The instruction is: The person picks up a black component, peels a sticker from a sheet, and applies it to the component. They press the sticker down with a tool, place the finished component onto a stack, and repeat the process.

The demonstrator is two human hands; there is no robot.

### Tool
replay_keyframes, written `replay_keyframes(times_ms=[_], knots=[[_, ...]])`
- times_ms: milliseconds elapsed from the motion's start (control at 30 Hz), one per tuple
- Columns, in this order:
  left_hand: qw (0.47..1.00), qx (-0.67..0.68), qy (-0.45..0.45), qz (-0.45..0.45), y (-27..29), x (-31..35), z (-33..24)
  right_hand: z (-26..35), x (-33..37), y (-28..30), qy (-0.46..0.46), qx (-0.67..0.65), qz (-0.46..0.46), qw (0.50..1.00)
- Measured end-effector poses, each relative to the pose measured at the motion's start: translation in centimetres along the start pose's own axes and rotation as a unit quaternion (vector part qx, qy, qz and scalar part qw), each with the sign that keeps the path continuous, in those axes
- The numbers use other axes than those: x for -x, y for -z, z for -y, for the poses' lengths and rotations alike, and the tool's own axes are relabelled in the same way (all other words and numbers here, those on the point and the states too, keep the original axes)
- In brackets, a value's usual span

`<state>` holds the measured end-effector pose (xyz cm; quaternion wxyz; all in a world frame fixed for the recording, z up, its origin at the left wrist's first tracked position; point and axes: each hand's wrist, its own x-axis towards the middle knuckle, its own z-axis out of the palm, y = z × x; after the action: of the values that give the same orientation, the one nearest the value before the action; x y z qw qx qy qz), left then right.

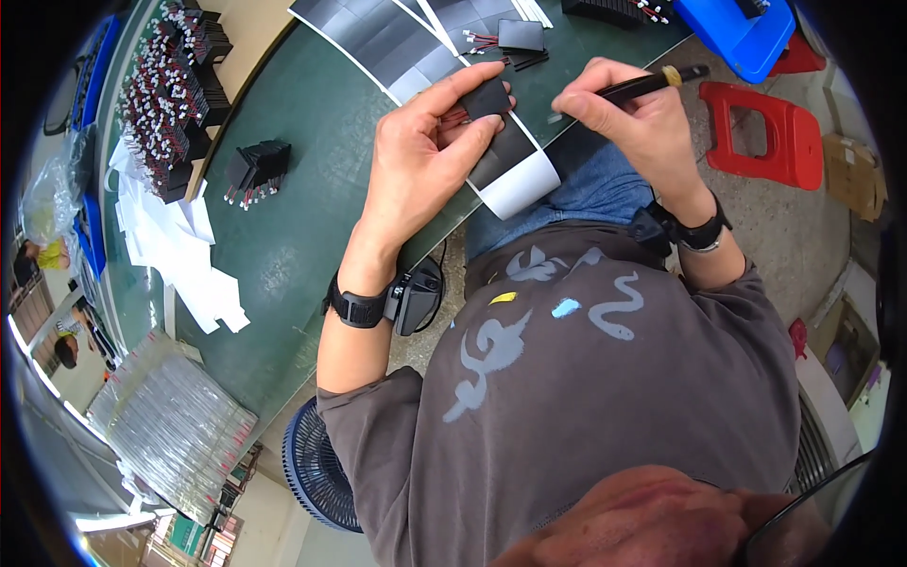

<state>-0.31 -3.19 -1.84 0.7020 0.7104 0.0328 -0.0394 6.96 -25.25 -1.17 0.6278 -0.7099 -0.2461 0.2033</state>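
My left hand (425, 142) is closed on a flat black rectangular pack (486, 100), thumb and fingers at its edges. Red wires run from the pack under the palm. Beneath it a strip of black sheet (503, 151) lies at the table's edge, its white-backed end (521, 189) curling over. To the right, my right hand (652, 123) grips a slim dark tool (641, 88) with a tan band near its end. The tool's tip is hidden by the fingers, so its kind is unclear. The right hand is apart from the pack.
More black sheets (368, 42) and a wired black pack (521, 36) lie beyond my hands on the green table (312, 189). Leftward are a small stack of packs (257, 165), many wired packs (170, 94) and white paper pieces (175, 236). A red stool (803, 142) stands right.
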Motion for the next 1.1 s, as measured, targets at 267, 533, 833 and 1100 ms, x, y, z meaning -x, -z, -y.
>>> replay_keyframes(times_ms=[267, 533, 833, 1100], knots=[[0.998, -0.052, 0.018, -0.011, 0.1, -0.2, -0.2, -0.6, -0.3, -1.8, 0.042, 0.152, -0.04, 0.987], [0.994, -0.097, 0.041, -0.004, 0.2, 0.0, -0.8, -0.8, -0.8, -2.2, 0.103, 0.202, -0.04, 0.973], [0.997, -0.067, 0.031, -0.029, 0.0, 0.0, -0.4, -0.8, -0.7, -1.9, 0.097, 0.151, -0.04, 0.983], [0.995, -0.096, 0.037, -0.008, 0.3, -0.1, -0.7, -0.8, -1.0, -2.2, 0.073, 0.176, -0.026, 0.981]])
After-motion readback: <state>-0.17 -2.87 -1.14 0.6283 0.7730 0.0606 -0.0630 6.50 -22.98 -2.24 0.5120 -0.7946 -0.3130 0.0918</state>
